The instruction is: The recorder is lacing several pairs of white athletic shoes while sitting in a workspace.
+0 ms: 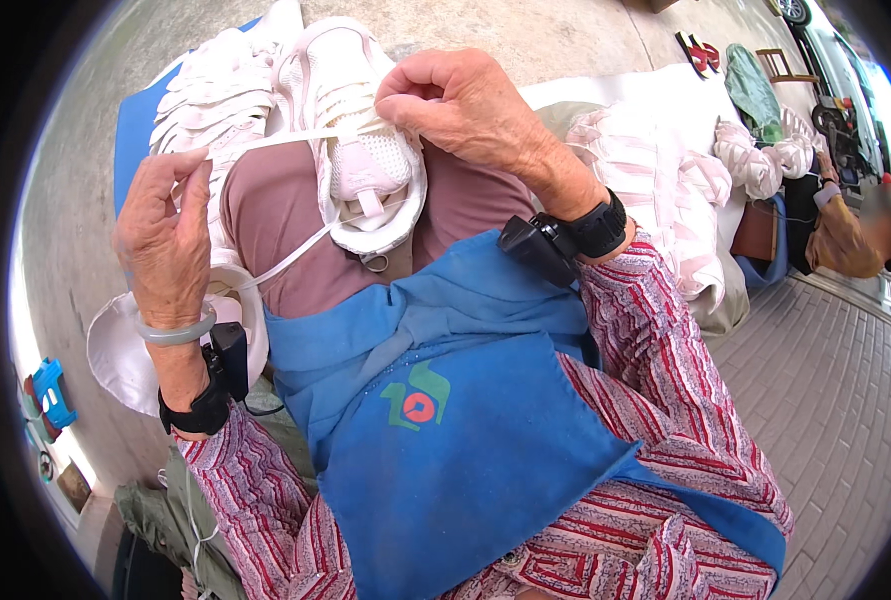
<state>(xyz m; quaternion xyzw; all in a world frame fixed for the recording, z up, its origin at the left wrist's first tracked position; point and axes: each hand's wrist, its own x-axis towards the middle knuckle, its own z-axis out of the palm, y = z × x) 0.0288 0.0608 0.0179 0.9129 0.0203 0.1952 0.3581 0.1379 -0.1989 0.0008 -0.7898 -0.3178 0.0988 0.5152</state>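
A white shoe [366, 180] with a mesh tongue lies across my lap, its heel opening toward me. My left hand [171, 230] is closed, thumb and finger pinching a flat white shoelace [276, 139]. This lace stretches tight from that pinch to the shoe's lacing. Another loose length of lace [301, 253] trails from the shoe's side toward my left wrist. My right hand [481, 110] is over the right side of the lacing, its thumb and forefinger pressed together at the eyelet edge. Whatever they grip is hidden by the fingertips.
Stacked white shoe parts [216, 90] lie beyond my left hand, on a blue surface [136, 145]. More pale pink and white pieces [646, 170] are piled at my right. A white piece [121, 350] hangs by my left wrist. Another person [846, 240] works at far right.
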